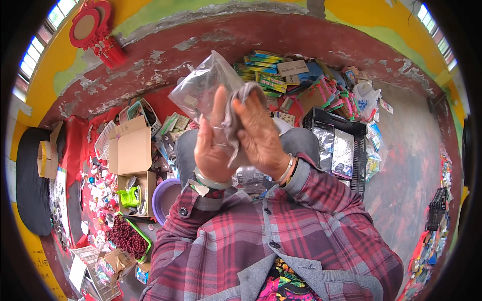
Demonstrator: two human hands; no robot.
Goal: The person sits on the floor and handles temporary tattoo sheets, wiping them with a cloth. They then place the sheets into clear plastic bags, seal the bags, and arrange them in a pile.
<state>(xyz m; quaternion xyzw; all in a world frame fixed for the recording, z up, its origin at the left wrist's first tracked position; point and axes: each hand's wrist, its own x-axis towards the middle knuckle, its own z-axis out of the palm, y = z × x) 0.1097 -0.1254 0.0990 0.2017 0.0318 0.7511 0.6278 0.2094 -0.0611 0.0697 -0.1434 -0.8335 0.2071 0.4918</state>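
Note:
Both hands are raised in front of my chest, palms close together. A clear plastic bag [208,75] rises past the fingertips of my left hand [213,150], which grips it with fingers pointing up. My right hand [263,138] presses a crumpled grey cloth [232,118] against the bag, its fingers bent over the cloth. Part of the cloth and the lower bag lies hidden between the palms, so whether the cloth is inside the bag cannot be told. Below the hands, packets in clear plastic [251,178] rest between my knees.
A black crate [359,135] of packets stands at my right. Boxed goods [271,65] are piled by the far wall. To my left are a purple basin [160,200], an open cardboard box [131,150] and a green-rimmed tray [145,236] of dark red beads.

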